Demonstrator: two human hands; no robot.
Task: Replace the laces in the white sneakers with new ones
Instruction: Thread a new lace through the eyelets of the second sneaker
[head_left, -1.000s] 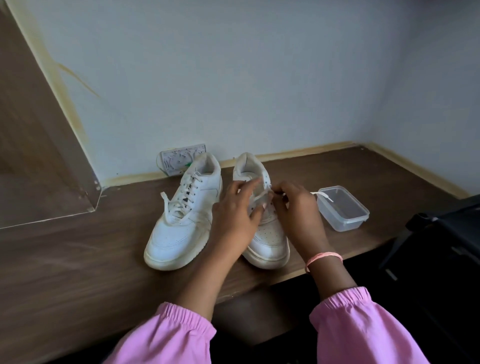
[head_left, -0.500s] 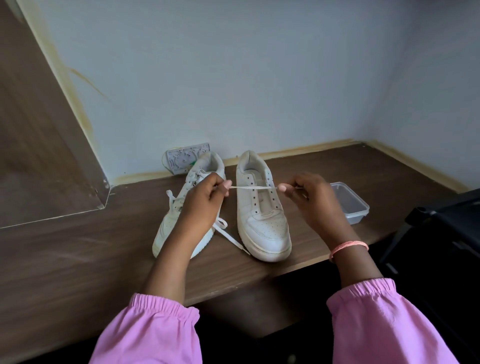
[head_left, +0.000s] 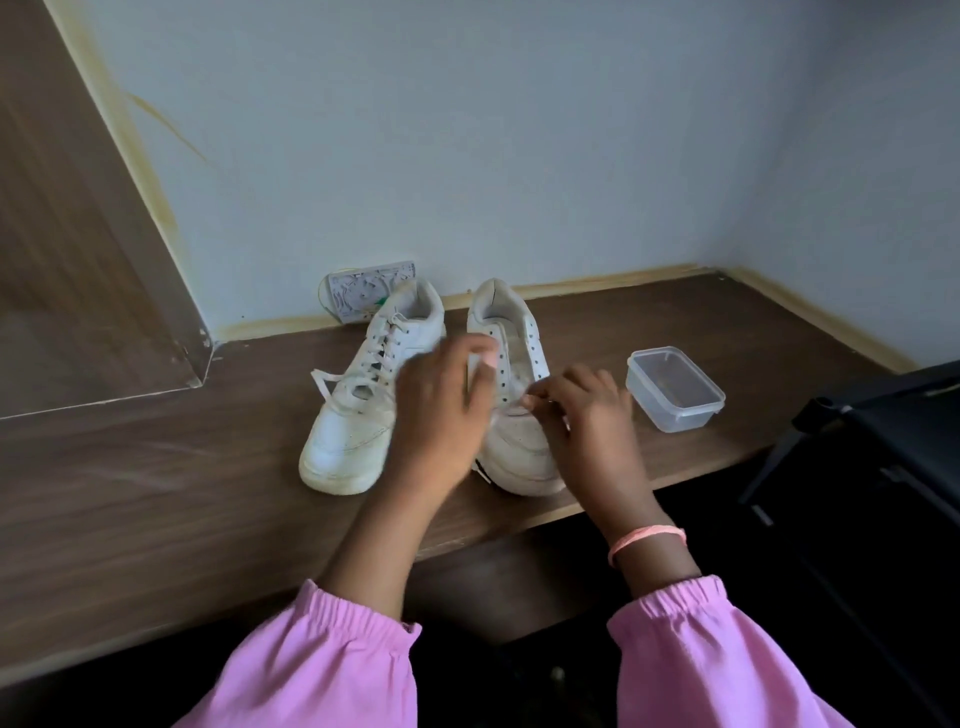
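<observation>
Two white sneakers stand side by side on the brown wooden shelf (head_left: 156, 499), toes toward me. The left sneaker (head_left: 363, 395) is laced, with a loose lace end trailing to its left. The right sneaker (head_left: 519, 405) has most of its eyelets bare. My left hand (head_left: 441, 410) hovers between the shoes, blurred, its thumb and fingers pinching a white lace (head_left: 475, 371) near the right shoe's left eyelet row. My right hand (head_left: 587, 415) pinches the lace's other part at the lowest eyelets, over the toe box.
A clear plastic container (head_left: 675, 389) sits on the shelf right of the sneakers. A white wall socket (head_left: 363, 291) is behind the left shoe. A dark chair (head_left: 883, 441) stands at the right. A wooden side panel rises at the left.
Both hands have come back in from holding the lace stretched across the right sneaker. They now work low at its front eyelets. The view has shifted slightly.
</observation>
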